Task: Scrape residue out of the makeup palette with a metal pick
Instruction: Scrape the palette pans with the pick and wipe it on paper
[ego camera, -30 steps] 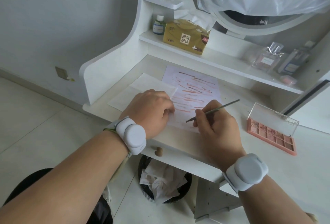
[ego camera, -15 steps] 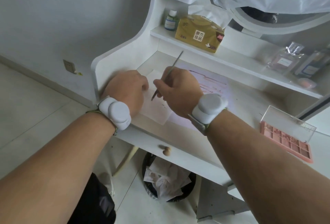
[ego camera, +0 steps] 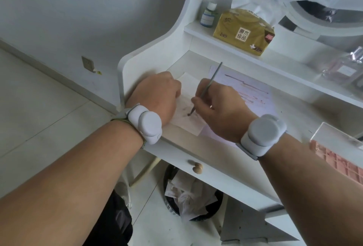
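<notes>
My right hand (ego camera: 220, 108) grips a thin metal pick (ego camera: 212, 78), its tip pressed onto a white tissue sheet (ego camera: 188, 122) that carries brownish smears. My left hand (ego camera: 155, 94) rests as a fist on the left part of that tissue, holding it flat on the white vanity desk (ego camera: 294, 112). The pink makeup palette (ego camera: 341, 161), its clear lid raised, lies at the right edge, well away from both hands. A white paper (ego camera: 253, 90) streaked with colour lines lies under and behind my right hand.
On the shelf (ego camera: 284, 57) stand a yellow tissue pack (ego camera: 243, 31), a small bottle (ego camera: 208, 16) and a perfume bottle (ego camera: 343, 71). A bin (ego camera: 192, 194) with crumpled tissues sits under the desk beside a drawer knob (ego camera: 196, 167). A plastic-covered mirror (ego camera: 322, 10) hangs above.
My right hand moved the pick left from the streaked paper onto the tissue, and the tip now touches it. My left hand shifted left along the tissue. The camera view swung left.
</notes>
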`<state>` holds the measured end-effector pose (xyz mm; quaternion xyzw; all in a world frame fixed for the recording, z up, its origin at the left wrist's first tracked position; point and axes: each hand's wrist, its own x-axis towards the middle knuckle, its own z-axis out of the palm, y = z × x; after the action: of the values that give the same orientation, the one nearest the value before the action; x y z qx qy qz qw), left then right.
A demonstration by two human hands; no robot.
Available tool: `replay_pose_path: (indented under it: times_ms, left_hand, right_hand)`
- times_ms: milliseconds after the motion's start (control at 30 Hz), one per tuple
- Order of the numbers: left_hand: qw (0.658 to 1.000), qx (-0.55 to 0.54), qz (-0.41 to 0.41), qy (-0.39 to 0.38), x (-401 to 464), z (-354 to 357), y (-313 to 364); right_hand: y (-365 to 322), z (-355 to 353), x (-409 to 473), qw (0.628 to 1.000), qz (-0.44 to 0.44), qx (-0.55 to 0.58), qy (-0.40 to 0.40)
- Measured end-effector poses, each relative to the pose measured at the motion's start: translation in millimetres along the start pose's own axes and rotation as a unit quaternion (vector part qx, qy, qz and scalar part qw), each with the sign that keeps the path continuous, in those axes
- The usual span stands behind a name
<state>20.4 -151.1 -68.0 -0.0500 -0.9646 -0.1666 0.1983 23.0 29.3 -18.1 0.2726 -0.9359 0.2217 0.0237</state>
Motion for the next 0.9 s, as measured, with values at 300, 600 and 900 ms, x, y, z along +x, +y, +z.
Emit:
replay_pose_path:
  times_ms: [300, 600, 900]
  left_hand:
    - [1.000, -0.001, -0.011, -0.006, 0.3, -0.9, 0.9]
    - [1.000, -0.009, 0.019, -0.003, -1.1, -3.2, 6.7]
    - [0.990, 0.048, 0.067, 0.115, -3.4, -4.2, 49.0]
  right_hand:
    - [-4.9, -0.5, -20.7, 0.999, 0.013, 0.038, 0.008]
    - [52.4, -56.9, -83.5, 0.968, 0.097, 0.182, 0.142]
    - [156.5, -119.1, -218.8, 0.816, 0.252, 0.279, 0.440]
